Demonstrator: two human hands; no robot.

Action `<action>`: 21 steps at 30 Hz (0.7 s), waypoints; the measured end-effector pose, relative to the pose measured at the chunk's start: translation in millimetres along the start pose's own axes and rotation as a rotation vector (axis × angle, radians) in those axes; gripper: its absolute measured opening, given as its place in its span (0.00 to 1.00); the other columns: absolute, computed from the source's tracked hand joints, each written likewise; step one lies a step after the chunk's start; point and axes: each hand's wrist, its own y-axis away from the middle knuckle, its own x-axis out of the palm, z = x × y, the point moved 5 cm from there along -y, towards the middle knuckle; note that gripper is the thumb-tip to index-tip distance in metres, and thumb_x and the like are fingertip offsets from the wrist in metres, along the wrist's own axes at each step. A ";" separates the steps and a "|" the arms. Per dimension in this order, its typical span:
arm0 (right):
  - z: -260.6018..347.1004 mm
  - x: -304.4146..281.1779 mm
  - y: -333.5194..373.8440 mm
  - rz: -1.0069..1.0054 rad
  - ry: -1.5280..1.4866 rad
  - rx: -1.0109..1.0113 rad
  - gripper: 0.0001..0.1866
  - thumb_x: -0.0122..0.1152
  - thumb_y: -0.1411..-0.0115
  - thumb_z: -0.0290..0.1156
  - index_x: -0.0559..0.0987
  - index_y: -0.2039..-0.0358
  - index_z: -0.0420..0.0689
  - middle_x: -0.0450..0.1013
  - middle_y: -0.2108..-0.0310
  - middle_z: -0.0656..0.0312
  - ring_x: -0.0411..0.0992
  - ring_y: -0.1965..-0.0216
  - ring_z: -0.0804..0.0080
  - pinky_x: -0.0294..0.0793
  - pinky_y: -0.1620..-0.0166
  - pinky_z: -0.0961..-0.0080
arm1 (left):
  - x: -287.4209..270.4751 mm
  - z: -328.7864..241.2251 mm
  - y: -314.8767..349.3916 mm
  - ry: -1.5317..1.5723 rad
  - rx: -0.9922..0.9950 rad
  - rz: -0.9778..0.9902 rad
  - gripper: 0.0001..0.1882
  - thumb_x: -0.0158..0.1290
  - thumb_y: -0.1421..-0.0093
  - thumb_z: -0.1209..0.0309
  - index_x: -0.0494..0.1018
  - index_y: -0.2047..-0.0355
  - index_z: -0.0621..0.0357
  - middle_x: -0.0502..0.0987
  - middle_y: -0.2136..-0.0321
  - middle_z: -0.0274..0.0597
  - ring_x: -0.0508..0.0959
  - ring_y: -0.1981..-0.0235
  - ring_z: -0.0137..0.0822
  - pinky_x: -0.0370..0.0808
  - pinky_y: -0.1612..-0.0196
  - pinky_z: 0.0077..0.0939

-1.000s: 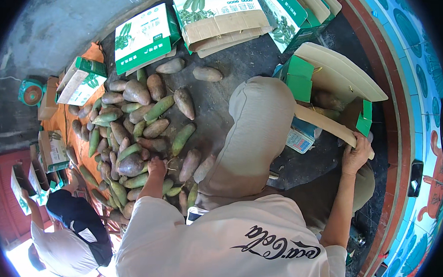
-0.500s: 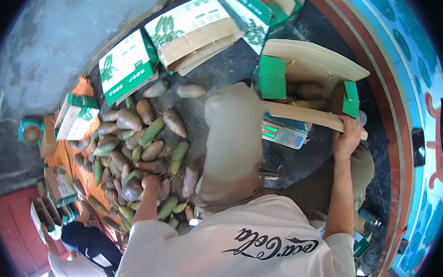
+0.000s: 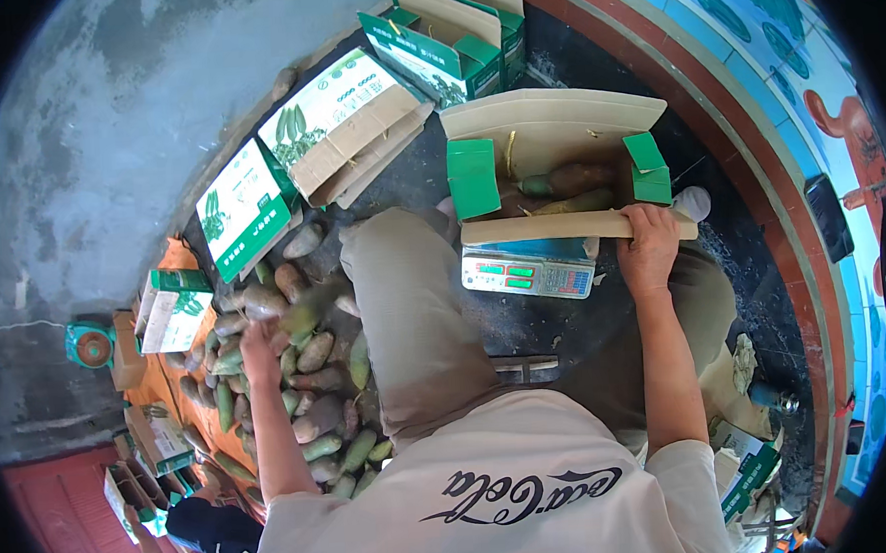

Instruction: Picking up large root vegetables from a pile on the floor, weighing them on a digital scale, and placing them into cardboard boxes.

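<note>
My left hand (image 3: 262, 348) is over the pile at the left, fingers closed on a greenish radish-like root vegetable (image 3: 310, 312) that motion blurs. Beneath and around it lie many more green and reddish-brown roots (image 3: 318, 415), some dusted with soil. On the right, my right hand (image 3: 650, 241) grips the folded front flap (image 3: 551, 228) of an open green and brown carton (image 3: 555, 117). Several roots (image 3: 573, 180) lie inside that carton. It rests on a digital scale (image 3: 528, 275), whose lit display and keypad show below the flap.
More cartons (image 3: 340, 122) stand along the wall at the back left, and open ones (image 3: 440, 36) at the back. A person (image 3: 211, 529) works at the lower left beside other boxes. Orange cloth (image 3: 150, 387) lies under the pile. A flask (image 3: 773, 396) is at the right.
My left hand has risen out of the pile with a root vegetable. My right hand still holds the carton flap. The whole view has shifted, bringing the scale more fully into sight.
</note>
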 end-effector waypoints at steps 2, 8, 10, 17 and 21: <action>2.6 1.0 -1.9 -0.006 -0.032 0.000 0.16 0.63 0.63 0.21 0.75 0.70 0.47 0.72 0.69 0.62 0.69 0.62 0.60 0.65 0.57 0.64 | 29.6 -73.7 10.5 0.061 0.213 0.043 0.17 0.35 0.32 0.59 0.65 0.71 0.55 0.73 0.64 0.40 0.73 0.58 0.33 0.73 0.58 0.35; -1.9 1.5 -1.2 0.001 -0.078 0.018 0.16 0.63 0.64 0.20 0.75 0.71 0.46 0.72 0.69 0.61 0.69 0.62 0.60 0.64 0.56 0.64 | 113.3 -233.0 42.7 0.337 0.514 0.285 0.16 0.38 0.32 0.61 0.63 0.72 0.59 0.71 0.54 0.56 0.71 0.50 0.46 0.73 0.51 0.45; -1.5 -1.3 -2.4 -0.004 -0.091 0.020 0.15 0.62 0.64 0.21 0.75 0.71 0.46 0.72 0.69 0.61 0.69 0.62 0.60 0.64 0.56 0.64 | 145.7 -248.6 45.3 0.407 0.444 0.376 0.16 0.37 0.32 0.61 0.64 0.73 0.58 0.69 0.52 0.59 0.69 0.49 0.49 0.70 0.48 0.49; -4.1 -2.1 -0.2 0.023 -0.108 0.027 0.15 0.62 0.65 0.21 0.76 0.72 0.45 0.70 0.71 0.61 0.68 0.63 0.61 0.64 0.58 0.65 | 305.4 -229.3 98.4 0.442 0.166 0.792 0.19 0.33 0.31 0.61 0.68 0.68 0.62 0.68 0.50 0.61 0.69 0.48 0.56 0.71 0.49 0.49; -2.2 -1.4 -1.1 0.031 -0.131 0.011 0.15 0.62 0.65 0.21 0.76 0.71 0.45 0.70 0.72 0.61 0.68 0.63 0.61 0.64 0.58 0.65 | 362.9 -206.0 110.1 0.437 0.069 0.854 0.19 0.32 0.31 0.61 0.67 0.62 0.64 0.68 0.51 0.61 0.70 0.50 0.55 0.71 0.49 0.48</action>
